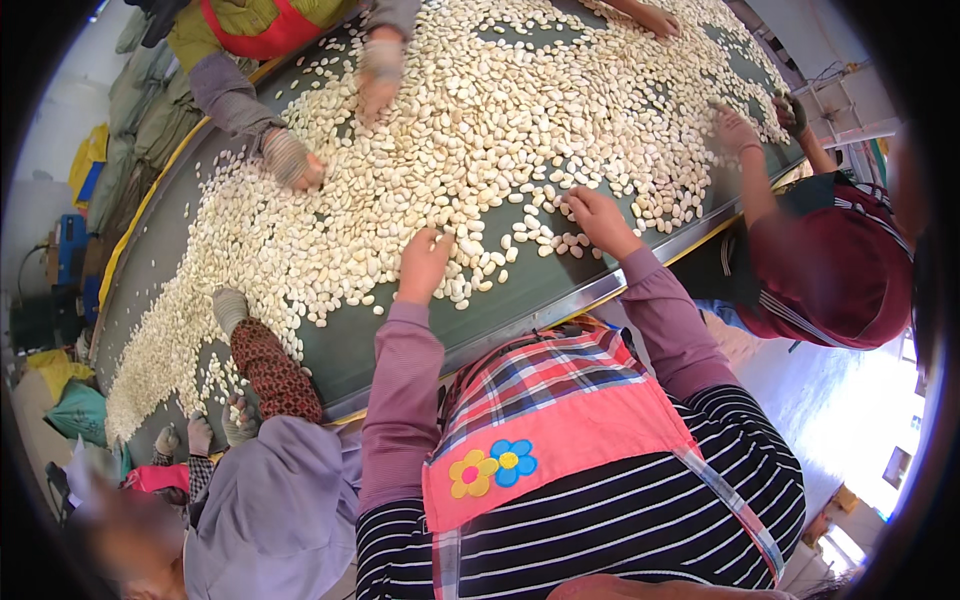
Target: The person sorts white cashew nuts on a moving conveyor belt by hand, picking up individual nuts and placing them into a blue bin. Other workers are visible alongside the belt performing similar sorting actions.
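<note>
Pale white beans [465, 142] lie spread over a dark green sorting table [345, 352] before me. My left hand [424, 262] is bare and rests at the near edge of the bean heap, fingers curled down with the tips among beans. Further right, my right hand [600, 219] reaches over a thinner scatter of beans, thumb and forefinger close together above them. Whether either hand pinches a bean cannot be told. Purple sleeves cover both forearms, and a pink and plaid apron [570, 435] hangs over my striped top.
Across the table a person's gloved hands [292, 159] work in the beans. To my left are a co-worker's sleeved arm [274, 367] and other gloved hands; to my right, a person in maroon [832, 262] reaches in. A metal rim [540, 307] edges the table. Sacks [142, 112] stand beyond.
</note>
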`<state>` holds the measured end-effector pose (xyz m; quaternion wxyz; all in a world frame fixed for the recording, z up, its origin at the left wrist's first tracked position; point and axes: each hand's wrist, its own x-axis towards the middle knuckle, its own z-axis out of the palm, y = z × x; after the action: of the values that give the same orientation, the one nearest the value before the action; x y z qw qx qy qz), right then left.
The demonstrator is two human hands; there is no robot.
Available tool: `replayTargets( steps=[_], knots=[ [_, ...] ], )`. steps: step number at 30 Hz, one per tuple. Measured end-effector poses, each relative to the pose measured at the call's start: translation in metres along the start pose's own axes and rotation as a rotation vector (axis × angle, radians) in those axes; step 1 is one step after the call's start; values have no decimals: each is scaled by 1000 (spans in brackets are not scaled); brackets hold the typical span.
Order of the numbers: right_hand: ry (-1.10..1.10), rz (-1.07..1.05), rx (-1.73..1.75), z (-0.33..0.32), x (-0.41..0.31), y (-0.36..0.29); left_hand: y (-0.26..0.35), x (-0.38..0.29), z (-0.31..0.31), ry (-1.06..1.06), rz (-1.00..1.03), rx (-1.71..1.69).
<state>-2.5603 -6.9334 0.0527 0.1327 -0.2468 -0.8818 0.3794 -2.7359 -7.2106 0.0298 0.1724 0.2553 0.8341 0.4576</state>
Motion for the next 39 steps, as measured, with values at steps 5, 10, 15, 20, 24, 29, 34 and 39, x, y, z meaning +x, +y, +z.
replayTargets(
  steps=[5, 10, 15, 20, 24, 29, 34, 39],
  knots=[
    [-83, -7, 0, 22, 14, -38, -17, -38, -39, -203, -375, -1241],
    [-161, -85, 69, 52, 4, -66, -12, -33, -10, 21, -77, -26],
    [-329, -75, 88, 75, -12, -91, -8, -21, 3, -105, -74, 565],
    [-377, -237, -64, 89, -32, -110, -30, -38, -20, -57, 9, 195],
    [-480, -274, -332, 109, -59, -115, -45, -60, -36, 22, -129, -4],
    [-457, -190, -469, 118, -66, -111, -37, -81, -39, 18, -40, 76],
    [-514, 212, 378, 85, -47, -101, -35, -85, -46, -10, -52, 170],
    [-273, -56, -42, 102, -29, -110, -36, -87, -44, -106, 96, 378]
  ],
)
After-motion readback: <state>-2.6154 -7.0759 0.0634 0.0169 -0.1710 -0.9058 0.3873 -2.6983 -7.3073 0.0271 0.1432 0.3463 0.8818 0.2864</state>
